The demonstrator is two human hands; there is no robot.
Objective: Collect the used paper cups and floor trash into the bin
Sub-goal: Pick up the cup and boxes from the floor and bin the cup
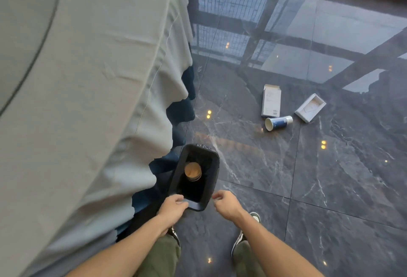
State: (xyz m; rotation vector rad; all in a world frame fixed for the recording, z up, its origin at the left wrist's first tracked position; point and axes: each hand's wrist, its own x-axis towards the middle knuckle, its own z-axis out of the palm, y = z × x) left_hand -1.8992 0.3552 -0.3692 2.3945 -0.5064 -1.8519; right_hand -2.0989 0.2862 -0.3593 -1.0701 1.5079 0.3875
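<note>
The left hand (172,207) has its fingers clamped on the rim of the black rectangular plastic bin (214,166); the right hand (226,203) is loosely curled, empty. A blue paper cup (278,122) lies at one o'clock on the glossy marbled floor (330,188).

Banquet or function hall: round table with floor-length grey tablecloth (92,100) at 9 o'clock, polished dark marble floor (330,177) reflecting ceiling lights at 3 o'clock.

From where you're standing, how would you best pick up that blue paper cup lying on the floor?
Probably around its middle, from above. The blue paper cup lies on its side, open mouth toward the table, so its round wall faces up. The right hand is free; the left hand holds the bin.
</note>
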